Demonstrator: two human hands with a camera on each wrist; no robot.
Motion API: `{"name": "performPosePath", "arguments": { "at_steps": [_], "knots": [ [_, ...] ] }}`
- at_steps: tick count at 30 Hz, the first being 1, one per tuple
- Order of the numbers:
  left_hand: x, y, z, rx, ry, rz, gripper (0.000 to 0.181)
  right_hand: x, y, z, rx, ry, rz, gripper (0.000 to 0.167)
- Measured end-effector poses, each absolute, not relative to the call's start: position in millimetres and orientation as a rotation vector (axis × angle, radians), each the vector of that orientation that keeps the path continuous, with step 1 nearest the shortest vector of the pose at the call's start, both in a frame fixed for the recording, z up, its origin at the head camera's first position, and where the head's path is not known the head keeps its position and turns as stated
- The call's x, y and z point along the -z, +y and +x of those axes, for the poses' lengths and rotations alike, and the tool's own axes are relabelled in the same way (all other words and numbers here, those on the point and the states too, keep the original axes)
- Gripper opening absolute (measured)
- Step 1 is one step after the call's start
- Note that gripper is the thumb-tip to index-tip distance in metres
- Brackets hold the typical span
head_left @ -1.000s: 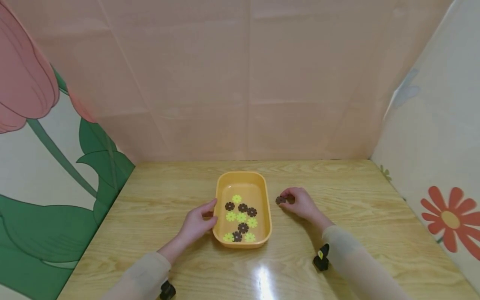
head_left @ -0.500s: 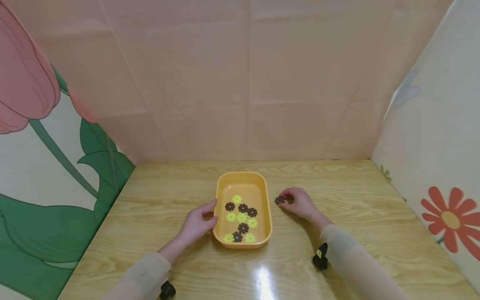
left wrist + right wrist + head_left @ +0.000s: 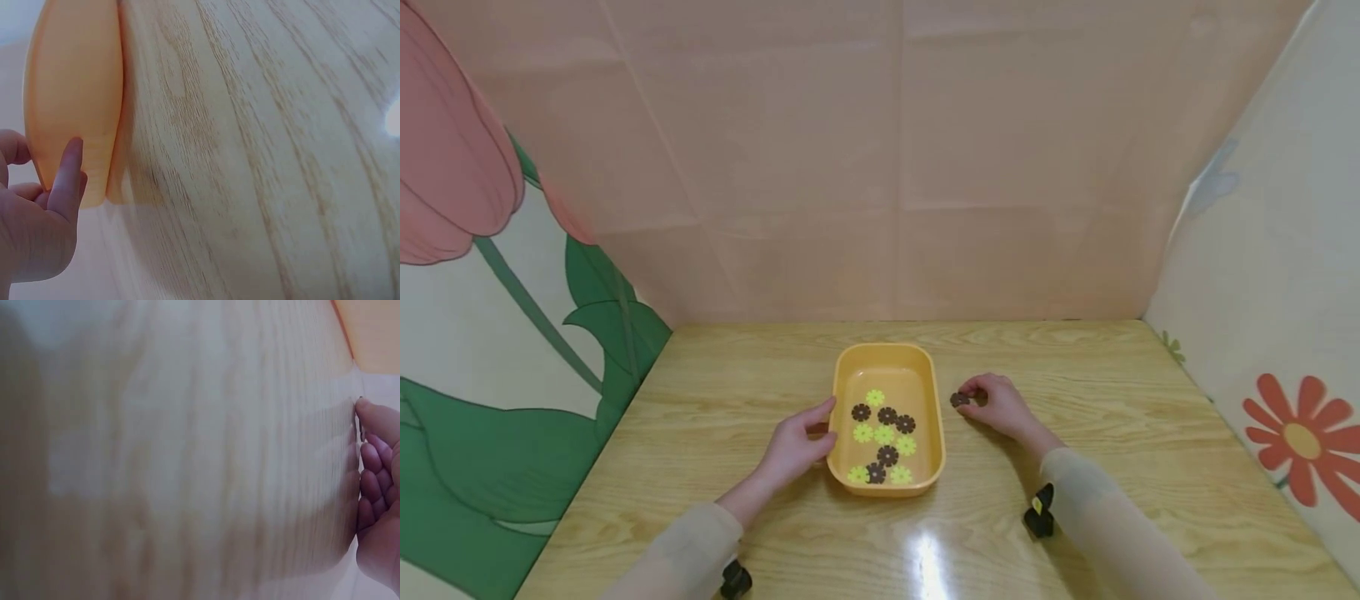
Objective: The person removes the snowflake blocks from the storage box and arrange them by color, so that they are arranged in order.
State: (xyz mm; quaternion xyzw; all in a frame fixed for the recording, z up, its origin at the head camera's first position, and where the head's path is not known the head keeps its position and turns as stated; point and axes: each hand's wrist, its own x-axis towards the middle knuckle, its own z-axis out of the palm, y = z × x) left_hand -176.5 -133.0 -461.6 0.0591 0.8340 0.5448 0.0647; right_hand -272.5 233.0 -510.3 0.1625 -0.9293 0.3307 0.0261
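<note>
An orange-yellow plastic tray (image 3: 887,371) stands on the table. Inside lie several yellow flower-shaped discs (image 3: 883,435) and several dark brown flower-shaped discs (image 3: 887,456). On the tray's left side my left hand (image 3: 793,443) grips the wall; the left wrist view has fingers (image 3: 70,169) against its outer face. Right of the tray, my right hand (image 3: 1000,407) pinches a brown flower-shaped disc (image 3: 959,400) between thumb and fingertips, low over the table. In the right wrist view, the right hand (image 3: 381,481) shows its other fingers curled, and the disc is mostly hidden.
The wood-grain table (image 3: 760,358) ends at a pink backdrop (image 3: 895,167). Printed flower panels stand at the left (image 3: 490,467) and right (image 3: 1270,333). Light glares on the table (image 3: 929,558) in front of the tray.
Almost nothing differs. The view shifts very slightly; both hands keep their places, the left at the tray and the right with the brown disc.
</note>
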Motion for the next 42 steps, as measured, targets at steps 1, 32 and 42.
{"name": "performPosePath", "arguments": {
  "at_steps": [1,32,42],
  "knots": [
    [462,-133,-177,-1.65,2.514,0.18,0.058,511,233,-273,-1.023,-2.871,0.497,0.027],
    [463,-132,-181,-1.664,2.488,0.163,0.059,444,186,-252,-1.158,-2.608,1.039,0.046],
    [465,-134,-181,-1.659,2.495,0.179,0.058,438,146,-239,-1.063,-2.577,1.447,0.045]
  ]
}}
